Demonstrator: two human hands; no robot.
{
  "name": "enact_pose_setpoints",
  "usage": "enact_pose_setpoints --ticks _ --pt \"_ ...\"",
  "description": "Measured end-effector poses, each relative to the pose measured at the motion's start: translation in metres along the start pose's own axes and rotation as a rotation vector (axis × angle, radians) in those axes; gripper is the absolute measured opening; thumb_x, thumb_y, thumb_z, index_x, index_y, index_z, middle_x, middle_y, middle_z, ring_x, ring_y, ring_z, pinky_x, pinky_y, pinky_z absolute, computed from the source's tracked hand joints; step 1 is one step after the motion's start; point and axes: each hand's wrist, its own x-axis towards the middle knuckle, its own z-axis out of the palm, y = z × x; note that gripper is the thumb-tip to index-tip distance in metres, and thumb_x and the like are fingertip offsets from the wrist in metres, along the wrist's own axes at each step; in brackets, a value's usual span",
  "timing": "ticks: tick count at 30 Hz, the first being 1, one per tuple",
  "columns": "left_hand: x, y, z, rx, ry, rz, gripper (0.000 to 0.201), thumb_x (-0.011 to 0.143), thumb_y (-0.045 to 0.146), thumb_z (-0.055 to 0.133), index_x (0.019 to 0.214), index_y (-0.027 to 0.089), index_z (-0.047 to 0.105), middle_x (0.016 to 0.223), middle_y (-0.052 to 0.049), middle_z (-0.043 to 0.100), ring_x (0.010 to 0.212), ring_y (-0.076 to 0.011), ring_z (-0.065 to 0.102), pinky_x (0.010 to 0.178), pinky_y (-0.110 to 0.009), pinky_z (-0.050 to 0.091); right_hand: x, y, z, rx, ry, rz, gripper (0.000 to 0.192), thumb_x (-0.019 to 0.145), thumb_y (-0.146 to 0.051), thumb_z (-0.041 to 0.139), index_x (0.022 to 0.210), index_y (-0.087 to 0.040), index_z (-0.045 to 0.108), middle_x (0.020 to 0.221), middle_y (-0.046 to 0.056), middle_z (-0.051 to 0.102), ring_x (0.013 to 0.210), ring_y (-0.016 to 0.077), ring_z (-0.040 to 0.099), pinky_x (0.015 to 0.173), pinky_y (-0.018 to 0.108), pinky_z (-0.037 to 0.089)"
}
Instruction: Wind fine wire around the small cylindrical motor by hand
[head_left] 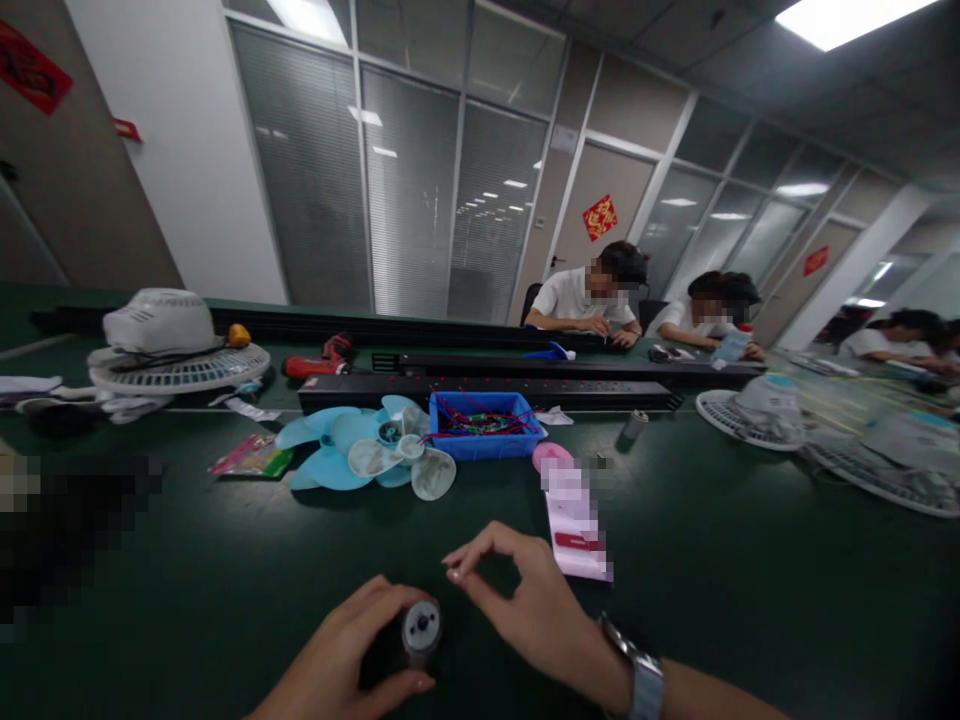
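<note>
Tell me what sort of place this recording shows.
Probably a small workshop for putting fans together, set in an office. Fan blades and fan grilles lie on a long green table, beside a blue tray of wires, with other people seated working.

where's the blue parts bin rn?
Head view, centre: blue bin on the green table, right of the fan blades, before the black rail.

A long dark green workbench (750, 560) fills the foreground. Along its far edge runs a black conveyor rail (480, 392). Behind stands a partition of glazed panels with closed grey blinds (409, 200), a white wall (172, 150) to the left, and a beige door (600, 215) bearing a red diamond decoration (600, 217). Recessed ceiling panel lights (840, 18) illuminate the room.
</note>
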Motion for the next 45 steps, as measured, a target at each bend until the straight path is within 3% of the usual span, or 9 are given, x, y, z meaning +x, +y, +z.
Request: enact_pose_setpoints --ticks 5,15,22,30,39,45 --pt "-0.003 -0.007 0.006 0.018 0.037 0.02 0.044 0.077 0.021 0.079 0.116 0.028 0.061 0.098 -0.002 0.067 0.087 -0.0241 0.063 0.076 -0.032 0.051 -0.006 -0.012 0.018 -0.073 -0.119 -0.219 0.021 0.083 -0.002 0.065 0.089 -0.022 0.066 0.099 -0.003 0.075 0.095 0.0138 0.07 0.089 0.026 0.048" --pt "0.004 0.01 -0.005 -0.014 -0.068 -0.026 0.032 0.081 0.021 0.076 0.11 0.025 0.062 0.095 -0.002 0.065 0.087 -0.0238 0.062 0.075 -0.034 0.05 -0.01 -0.008 0.02 0.006 -0.072 -0.246 0.02 0.081 -0.001 0.069 0.086 -0.02 0.066 0.094 -0.003 0.076 0.089 0.012 0.071 0.087 0.024 0.048" --pt "0.005 0.015 -0.007 -0.005 -0.099 -0.05 0.024 0.083 0.02 0.073 0.104 0.022 0.063 0.092 -0.003 0.064 0.084 -0.0229 0.061 0.072 -0.033 0.049 -0.007 -0.013 0.023 0.046 -0.075 -0.241 0.018 0.08 -0.002 0.071 0.082 -0.019 0.067 0.088 -0.002 0.076 0.084 0.0121 0.071 0.08 0.023 0.05" --pt "0.002 0.009 -0.005 -0.019 -0.066 -0.018 0.033 0.081 0.02 0.076 0.111 0.025 0.062 0.098 -0.002 0.066 0.089 -0.0229 0.061 0.078 -0.034 0.05 -0.005 -0.013 0.02 0.036 -0.063 -0.178 0.013 0.079 -0.007 0.073 0.081 -0.018 0.068 0.084 -0.001 0.076 0.078 0.0134 0.071 0.076 0.025 0.051" --pt "0.001 0.01 -0.004 -0.029 -0.04 -0.006 0.035 0.08 0.018 0.076 0.112 0.026 0.062 0.1 -0.003 0.067 0.09 -0.0229 0.062 0.079 -0.033 0.051 -0.006 -0.009 0.021 0.083 -0.093 -0.175 0.012 0.079 -0.01 0.073 0.084 -0.02 0.069 0.09 -0.001 0.076 0.084 0.0143 0.071 0.081 0.026 0.052" --pt "0.0 0.009 -0.005 -0.027 -0.047 -0.014 0.036 0.08 0.017 0.076 0.113 0.026 0.062 0.098 -0.002 0.065 0.089 -0.0232 0.062 0.077 -0.034 0.051 -0.005 -0.006 0.025 0.249 -0.097 -0.038 0.008 0.078 -0.013 0.075 0.079 -0.019 0.07 0.088 0.002 0.077 0.087 0.0166 0.073 0.083 0.03 0.055"
